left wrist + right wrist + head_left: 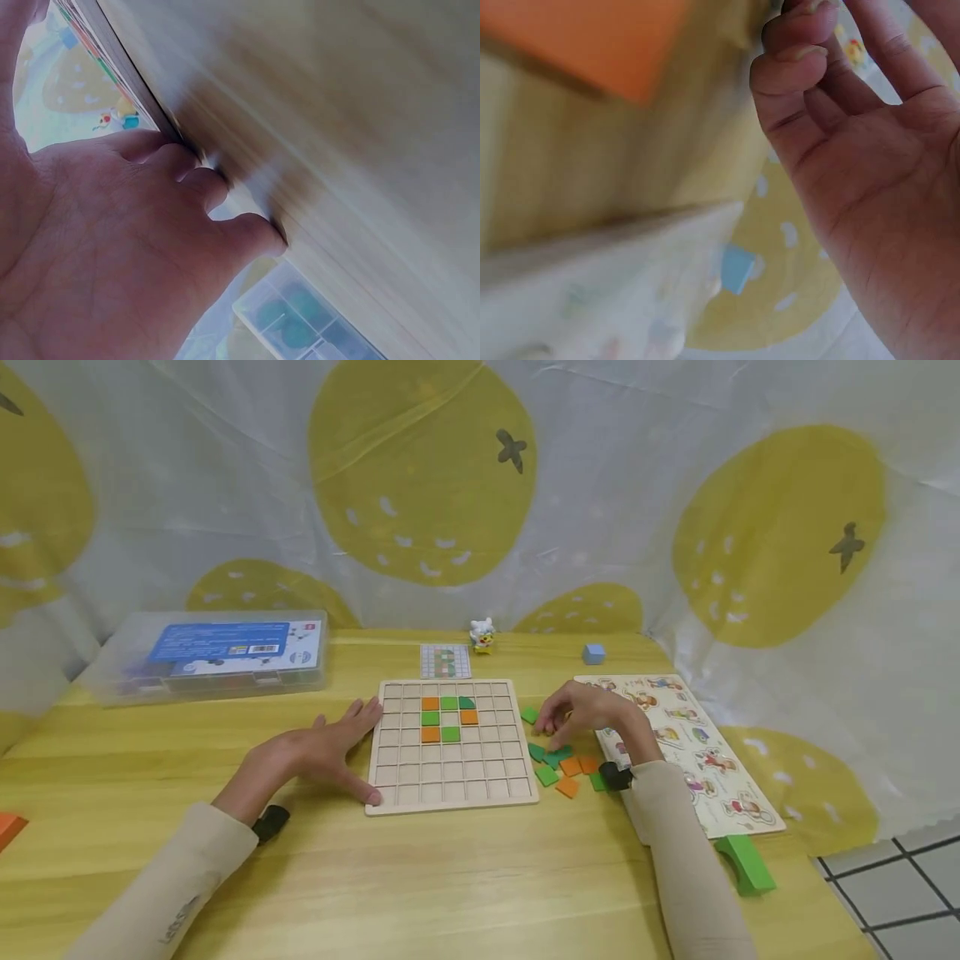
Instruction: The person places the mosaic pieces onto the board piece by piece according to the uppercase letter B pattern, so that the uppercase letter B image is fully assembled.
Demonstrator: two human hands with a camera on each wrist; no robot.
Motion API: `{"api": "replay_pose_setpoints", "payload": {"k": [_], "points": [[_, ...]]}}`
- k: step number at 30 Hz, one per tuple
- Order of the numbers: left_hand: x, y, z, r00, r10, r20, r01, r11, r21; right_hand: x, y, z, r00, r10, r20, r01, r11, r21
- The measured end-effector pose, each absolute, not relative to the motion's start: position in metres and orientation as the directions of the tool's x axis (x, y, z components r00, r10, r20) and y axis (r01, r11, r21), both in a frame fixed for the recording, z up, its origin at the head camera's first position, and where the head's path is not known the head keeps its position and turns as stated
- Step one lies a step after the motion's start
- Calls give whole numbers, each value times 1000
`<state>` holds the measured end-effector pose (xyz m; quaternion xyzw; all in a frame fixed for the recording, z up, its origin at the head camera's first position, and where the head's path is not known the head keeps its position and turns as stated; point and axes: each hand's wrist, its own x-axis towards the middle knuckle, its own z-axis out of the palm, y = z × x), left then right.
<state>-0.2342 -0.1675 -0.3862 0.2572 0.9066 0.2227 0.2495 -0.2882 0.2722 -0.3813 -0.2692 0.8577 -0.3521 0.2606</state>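
Note:
A wooden grid board lies flat on the table, with several orange, green and dark green tiles set in its upper squares. My left hand rests along its left edge, thumb at the lower corner and fingers near the upper one. Right of the board is a loose heap of orange, light green and dark green tiles. Over it reaches my right hand, a fingertip down at the dark green tiles. Its other fingers are loosely bent, with nothing seen between them.
A small pattern card and a toy figure stand behind the board. To the right are a picture puzzle board, a blue block and a green arch block. At the back left sits a clear plastic case.

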Motion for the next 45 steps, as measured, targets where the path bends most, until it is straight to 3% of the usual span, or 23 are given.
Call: {"api": "replay_pose_setpoints", "payload": {"k": [18,28,40,45], "points": [[-229,-167,-383,-744,583,-328,358,761,540,-273,242,-377,-752,-538,-380,-246,764,-596],[-229,-166,-384,-749,566,-345,339,775,534,-272,232,-378,-768,-513,-385,-256,795,-550],[-232,-162,-383,-752,554,-357,327,784,528,-268,265,-386,-725,-638,-260,-305,635,-709],[-231,-165,-384,-750,556,-359,328,783,529,-265,267,-392,-709,-680,-186,-377,588,-715]]}}
